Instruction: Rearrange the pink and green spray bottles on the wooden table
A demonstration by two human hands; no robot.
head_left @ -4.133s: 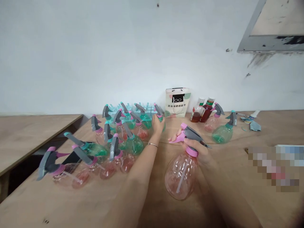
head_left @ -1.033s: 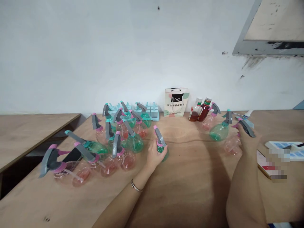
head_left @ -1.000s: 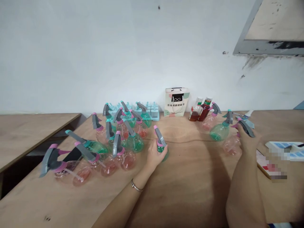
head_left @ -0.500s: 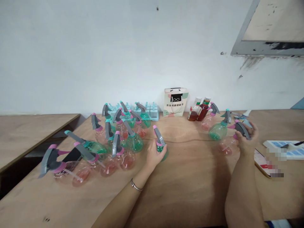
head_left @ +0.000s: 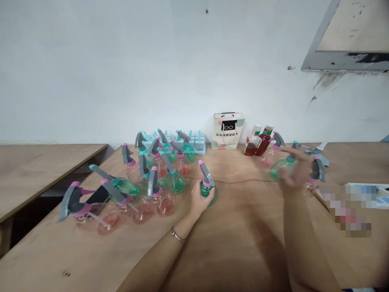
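Near the middle of the table my left hand is wrapped round a green spray bottle with a grey and pink head. My right hand, blurred by motion, holds nothing, its fingers apart. It is over the right-hand bottles, partly hiding a green spray bottle and a pink spray bottle. Another pink spray bottle stands behind them. To the left of my left hand several green and pink spray bottles are grouped, some tilted or lying over.
Light blue moulds and a paper bag stand along the wall. Two sauce bottles are right of the bag. A dark flat object lies among the left bottles, and a white and blue tray at the right edge.
My right hand has let go of the pink spray bottle at the right and moved left, opening. My left hand keeps its grip on the green bottle. The view has shifted slightly.
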